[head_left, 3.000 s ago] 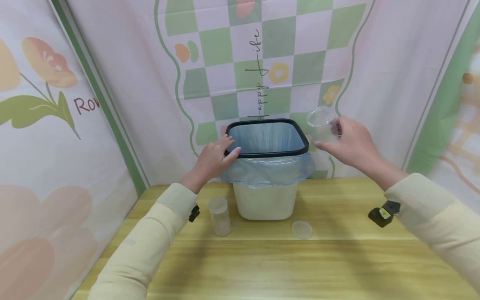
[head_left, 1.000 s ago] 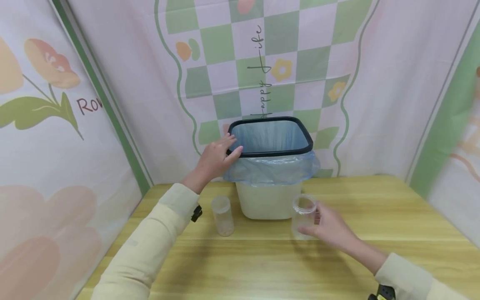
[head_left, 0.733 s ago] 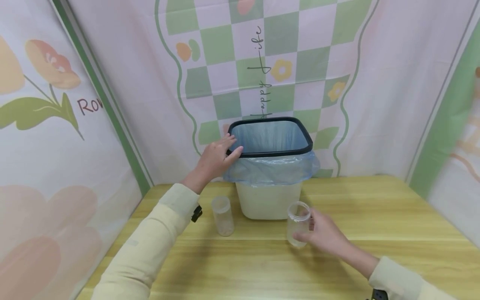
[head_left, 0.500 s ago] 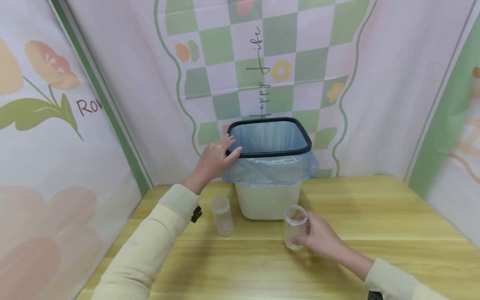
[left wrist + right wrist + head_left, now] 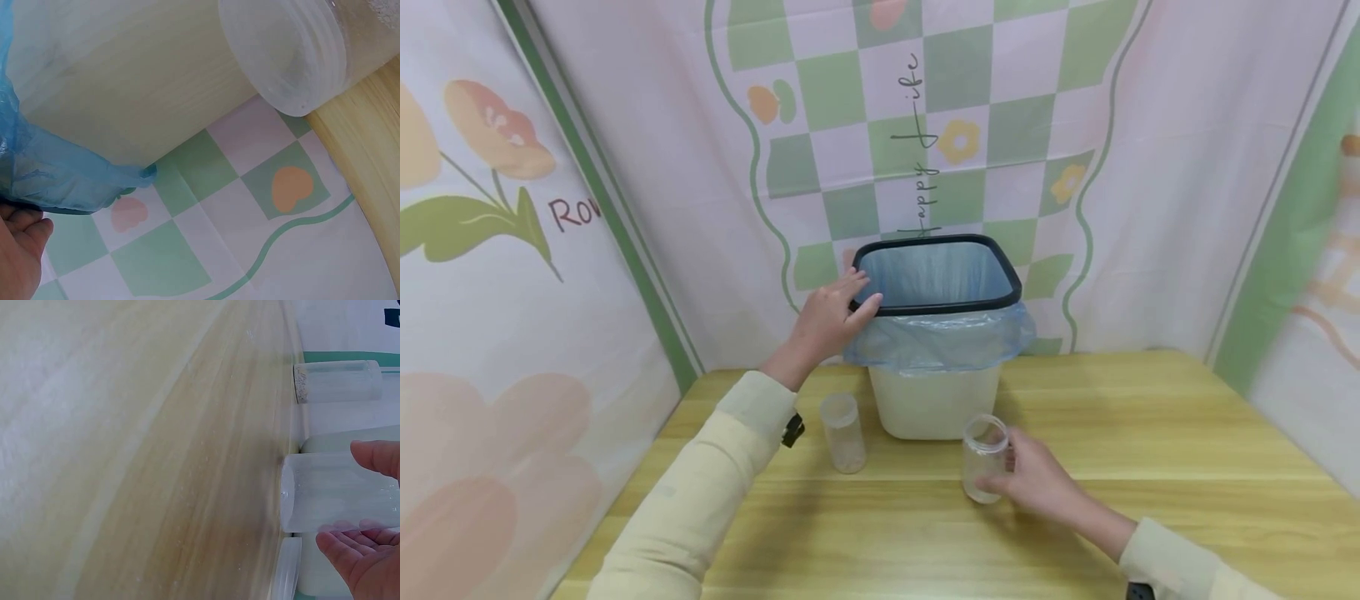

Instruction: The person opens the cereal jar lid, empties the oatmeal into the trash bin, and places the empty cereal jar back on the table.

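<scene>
A clear plastic jar, its mouth uncovered, is upright at the wooden table's surface in front of the trash can. My right hand holds it from the right, with the thumb on one side and the fingers on the other in the right wrist view. A round translucent lid lies beside the jar there; the head view hides it. On the left, my left hand grips the corner of the black rim of the trash can. Below that wrist stands a capped clear jar, with grainy bits at its bottom.
A blue liner bag is folded over the can's outside. Behind the table hangs a patterned curtain. The wooden table extends to the right and toward me.
From right of the can's rim, my right hand has brought the uncovered jar down to the table, then slightly left and nearer me. My left hand has stayed on the rim.
</scene>
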Demonstrator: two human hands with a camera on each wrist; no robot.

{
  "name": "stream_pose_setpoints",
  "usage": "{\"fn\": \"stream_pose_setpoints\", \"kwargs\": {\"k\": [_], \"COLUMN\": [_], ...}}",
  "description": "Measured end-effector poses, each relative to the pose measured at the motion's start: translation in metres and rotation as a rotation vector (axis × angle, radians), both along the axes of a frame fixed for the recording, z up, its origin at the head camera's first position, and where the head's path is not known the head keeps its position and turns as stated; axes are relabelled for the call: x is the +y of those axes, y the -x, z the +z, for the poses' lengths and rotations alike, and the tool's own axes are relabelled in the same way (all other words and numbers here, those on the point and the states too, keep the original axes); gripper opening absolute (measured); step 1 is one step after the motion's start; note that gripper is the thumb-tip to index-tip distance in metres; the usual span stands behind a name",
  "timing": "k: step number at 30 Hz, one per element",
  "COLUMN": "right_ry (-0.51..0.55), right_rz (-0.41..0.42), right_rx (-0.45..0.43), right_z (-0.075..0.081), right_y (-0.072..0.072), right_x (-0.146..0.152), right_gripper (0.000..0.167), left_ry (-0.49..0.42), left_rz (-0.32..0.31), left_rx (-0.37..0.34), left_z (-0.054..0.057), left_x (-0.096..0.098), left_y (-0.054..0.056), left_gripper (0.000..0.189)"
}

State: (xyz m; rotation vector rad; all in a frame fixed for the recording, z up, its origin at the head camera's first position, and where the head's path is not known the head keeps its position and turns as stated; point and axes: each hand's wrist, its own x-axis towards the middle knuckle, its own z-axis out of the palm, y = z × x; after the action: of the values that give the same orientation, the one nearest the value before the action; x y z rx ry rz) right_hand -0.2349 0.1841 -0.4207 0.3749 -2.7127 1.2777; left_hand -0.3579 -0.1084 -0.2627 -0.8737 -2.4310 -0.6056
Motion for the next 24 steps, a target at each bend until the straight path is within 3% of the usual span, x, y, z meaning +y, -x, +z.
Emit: {"fn": "stream_pose_setpoints", "kwargs": {"k": [12, 24], "right_ry": [0.032, 0.075], "right_rz": [0.014, 0.035], "right_rx": [-0.02, -0.034], "right_z": [-0.0009, -0.0017], "right_y": [-0.0004, -0.0014], "right_x": [-0.001, -0.0014], "right_gripper": [0.056, 0.057], "left_ry": [-0.008, -0.004], "left_rz": [-0.005, 0.01], "left_rx": [0.007, -0.081], "left_z": [0.0009, 0.0028], "left_x": [0.001, 0.0008], "left_y": [-0.0015, -0.0044], "left_gripper": [0.054, 0.056]}}
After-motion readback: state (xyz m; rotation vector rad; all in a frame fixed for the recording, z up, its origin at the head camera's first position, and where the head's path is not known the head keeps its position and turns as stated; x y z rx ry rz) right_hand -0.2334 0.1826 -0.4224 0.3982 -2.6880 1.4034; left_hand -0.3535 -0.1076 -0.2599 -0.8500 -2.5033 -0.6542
